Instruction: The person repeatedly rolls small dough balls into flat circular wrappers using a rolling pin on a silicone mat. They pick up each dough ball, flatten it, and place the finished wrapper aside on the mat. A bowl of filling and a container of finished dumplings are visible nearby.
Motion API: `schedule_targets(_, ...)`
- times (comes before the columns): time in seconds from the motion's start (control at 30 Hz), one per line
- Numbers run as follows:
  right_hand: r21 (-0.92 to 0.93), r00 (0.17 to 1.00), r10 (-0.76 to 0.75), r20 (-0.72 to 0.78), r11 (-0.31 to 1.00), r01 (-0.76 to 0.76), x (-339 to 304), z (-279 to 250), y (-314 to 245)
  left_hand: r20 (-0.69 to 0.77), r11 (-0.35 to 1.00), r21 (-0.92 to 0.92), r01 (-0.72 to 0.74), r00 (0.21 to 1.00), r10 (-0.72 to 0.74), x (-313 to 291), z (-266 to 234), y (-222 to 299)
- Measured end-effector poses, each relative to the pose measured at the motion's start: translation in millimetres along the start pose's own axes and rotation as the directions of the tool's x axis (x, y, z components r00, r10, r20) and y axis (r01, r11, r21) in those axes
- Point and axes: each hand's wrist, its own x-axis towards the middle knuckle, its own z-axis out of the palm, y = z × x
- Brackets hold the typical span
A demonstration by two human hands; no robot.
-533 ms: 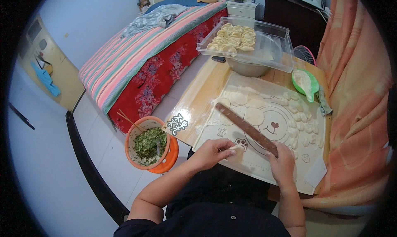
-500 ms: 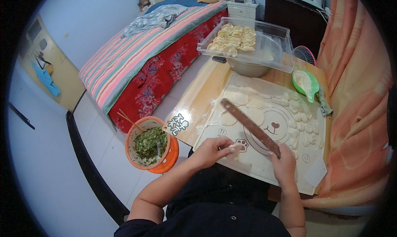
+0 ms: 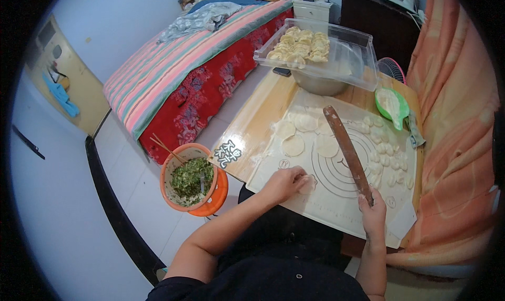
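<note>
A brown wooden rolling pin (image 3: 348,149) slants over the pale pastry mat (image 3: 273,169), its near end gripped in my right hand (image 3: 373,212). The pin's far end points away from me. At the mat's near left part, my left hand (image 3: 285,184) pinches a small dough wrapper (image 3: 306,184) by its edge; the fingertips are partly hidden. Beyond it lie several flat round dough wrappers, one of them a disc (image 3: 293,145) close to the left side. Several small dough pieces (image 3: 386,160) are scattered along the mat's right side.
A clear plastic box (image 3: 344,76) with folded dumplings (image 3: 299,44) rests over a metal bowl (image 3: 315,85) at the back. A green scoop (image 3: 392,106) of flour stands at right. Left of the table, an orange basin (image 3: 163,181) of chopped green filling sits on an orange stool (image 3: 218,196).
The rolling pin's far end has swung to the right, and my right hand has shifted slightly right. My left hand, with the wrapper, has moved a little right and away from me.
</note>
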Motion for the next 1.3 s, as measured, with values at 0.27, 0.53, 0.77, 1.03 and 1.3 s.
schedule_targets(0.27, 0.07, 1.0, -0.01, 0.007, 0.998, 0.009, -8.1, -11.1, 7.0, -0.24, 0.929, 0.371, -0.021, 0.964, 0.118, -12.7, -13.5, -10.3)
schedule_targets(0.53, 0.028, 0.999, -0.002, 0.041, 1.0, 0.0, -14.4, -4.1, -0.9, 0.046, 0.784, 0.55, -0.289, 0.947, 0.317, -59.1, 2.0, -33.7)
schedule_targets(0.77, -0.02, 0.986, -0.091, 0.136, 0.995, 0.095, -8.6, 21.1, -5.5, 0.068, 0.782, 0.525, -0.337, 0.932, 0.356, -43.5, 54.0, 19.4)
schedule_targets(1.03, -0.539, 0.865, -0.455, 0.21, 0.684, 0.491, -1.0, 31.2, -25.9, -0.233, 0.793, 0.551, -0.259, 0.865, 0.445, -25.3, -1.1, -5.4)
schedule_targets(1.3, -0.647, 0.775, -0.452, 0.442, 0.437, 0.624, 10.3, 39.6, -11.4, -0.23, 0.736, 0.654, -0.178, 0.879, 0.417, -16.5, -16.2, -26.5)
